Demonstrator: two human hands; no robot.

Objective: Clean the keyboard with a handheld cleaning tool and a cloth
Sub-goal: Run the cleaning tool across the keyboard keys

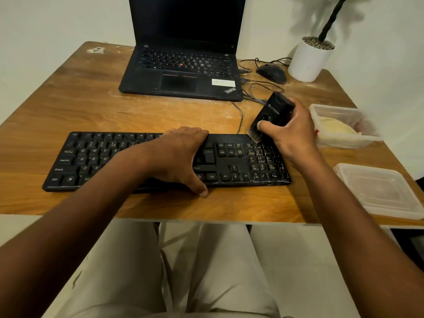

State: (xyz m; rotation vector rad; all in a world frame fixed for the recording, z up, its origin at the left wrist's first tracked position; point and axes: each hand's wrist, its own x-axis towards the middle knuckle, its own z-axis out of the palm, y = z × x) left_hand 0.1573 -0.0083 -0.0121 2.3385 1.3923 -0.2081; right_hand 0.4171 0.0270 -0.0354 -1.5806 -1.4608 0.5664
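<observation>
A black full-size keyboard (229, 161) lies across the wooden table (91, 106), dusty on its right side. My left hand (181, 154) rests flat across its middle, fingers over the back edge and thumb on the table at the front edge. My right hand (291, 131) grips a black handheld cleaning tool (273, 113). The tool is tilted, and its brush tip touches the top of the number pad at the keyboard's back right. A pale cloth (337, 129) lies inside a clear plastic container (367, 140) to the right.
An open black laptop (181, 72) stands behind the keyboard. A black mouse (271, 73) with loose cables and a white plant pot (308, 60) sit at the back right. A clear container lid (380, 191) lies at the table's right front edge.
</observation>
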